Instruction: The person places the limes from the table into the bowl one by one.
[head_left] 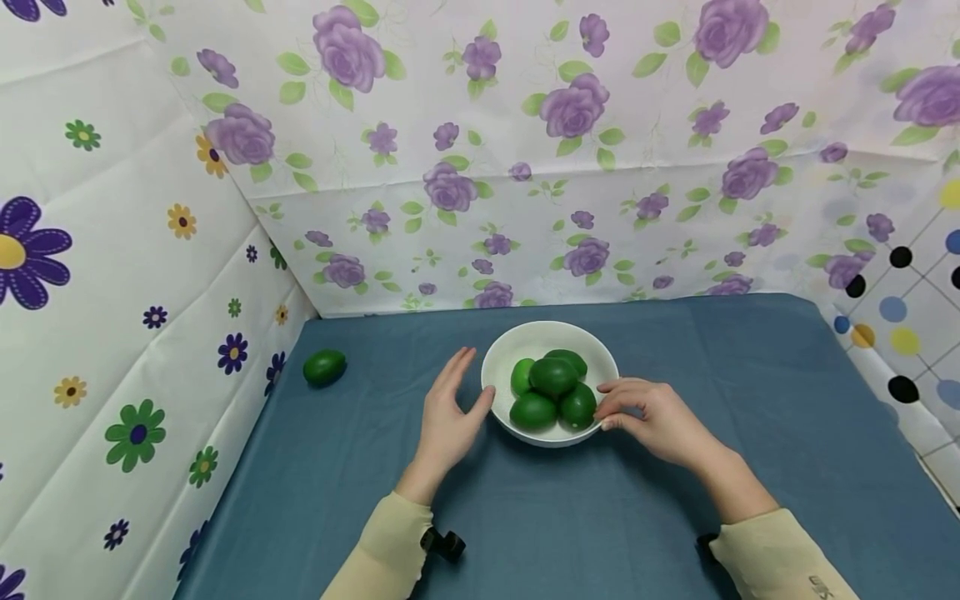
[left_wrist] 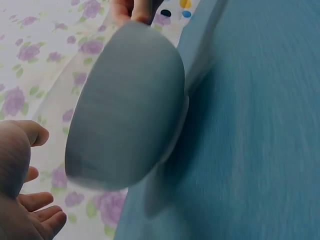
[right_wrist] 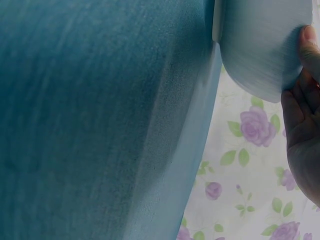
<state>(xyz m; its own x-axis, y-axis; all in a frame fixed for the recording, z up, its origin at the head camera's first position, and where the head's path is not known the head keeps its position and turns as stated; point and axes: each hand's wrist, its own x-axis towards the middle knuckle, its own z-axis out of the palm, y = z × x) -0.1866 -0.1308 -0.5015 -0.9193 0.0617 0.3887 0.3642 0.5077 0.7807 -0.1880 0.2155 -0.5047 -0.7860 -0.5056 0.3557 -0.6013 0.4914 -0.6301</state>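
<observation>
A white bowl (head_left: pixel 551 440) stands on the blue-covered table and holds several smooth green limes (head_left: pixel 553 377), heaped together. My right hand (head_left: pixel 660 419) pinches the bowl's right rim, with the thumb outside and the fingers over the edge. In the right wrist view, the same hand (right_wrist: pixel 305 110) is at the rim of the bowl (right_wrist: pixel 265 45). My left hand (head_left: pixel 447 417) is beside the left rim, its fingers spread and extended. Seen from the left wrist, this hand (left_wrist: pixel 25 185) is apart from the bowl (left_wrist: pixel 127 110). Another lime (head_left: pixel 324 367) lies alone at the table's far left.
A blue cloth (head_left: pixel 300 517) covers the table. Behind it hangs a white curtain (head_left: pixel 525 217) with purple roses, close beyond the bowl. Flower-printed fabric (head_left: pixel 135 333) borders the left side, and a dotted sheet (head_left: pixel 911 333) borders the right.
</observation>
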